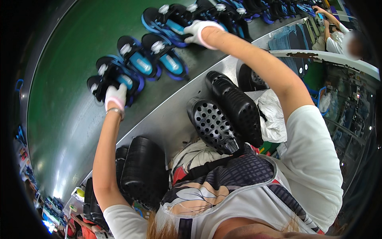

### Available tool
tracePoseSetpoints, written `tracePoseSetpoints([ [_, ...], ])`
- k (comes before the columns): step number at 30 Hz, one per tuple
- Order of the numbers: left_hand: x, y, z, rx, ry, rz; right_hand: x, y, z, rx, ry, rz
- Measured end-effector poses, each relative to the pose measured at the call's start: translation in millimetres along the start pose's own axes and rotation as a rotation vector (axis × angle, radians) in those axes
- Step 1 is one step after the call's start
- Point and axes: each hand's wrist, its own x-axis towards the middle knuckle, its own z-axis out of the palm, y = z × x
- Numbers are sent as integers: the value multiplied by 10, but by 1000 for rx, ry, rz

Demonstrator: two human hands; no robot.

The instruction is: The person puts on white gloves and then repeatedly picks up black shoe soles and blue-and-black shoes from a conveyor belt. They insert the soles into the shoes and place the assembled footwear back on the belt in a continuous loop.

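Note:
Several black sandals with blue insoles and purple-blue soles lie in a row on the green conveyor belt (71,44). My left hand (116,96), in a white glove with a pink cuff, is closed on the heel end of a sandal (124,81) at the row's left end. Further right, my right hand (197,32), gloved the same way, grips the near edge of another sandal (174,26); its fingertips are partly hidden. Between my hands lie two sandals apart from the rest, a middle one (139,61) and its neighbour (169,61).
Black perforated shoe lasts (213,123) stand on the metal ledge by my body, with more lasts (145,171) to the left. White bags (272,113) sit beside them. At the far right, a co-worker (336,40) works near stacked blue-grey insoles (292,40).

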Motion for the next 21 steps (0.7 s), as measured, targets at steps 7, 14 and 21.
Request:
tracePoseSetpoints([
  [7,132,814,128,-147,-90,97,193,943,0,-205,103,38],
  [14,-231,956,-589,253,-80,558,-464,815,-145,7,313,130],
  [21,172,180,-757,-38,139,604,-1265,693,-93,227,367,117],
])
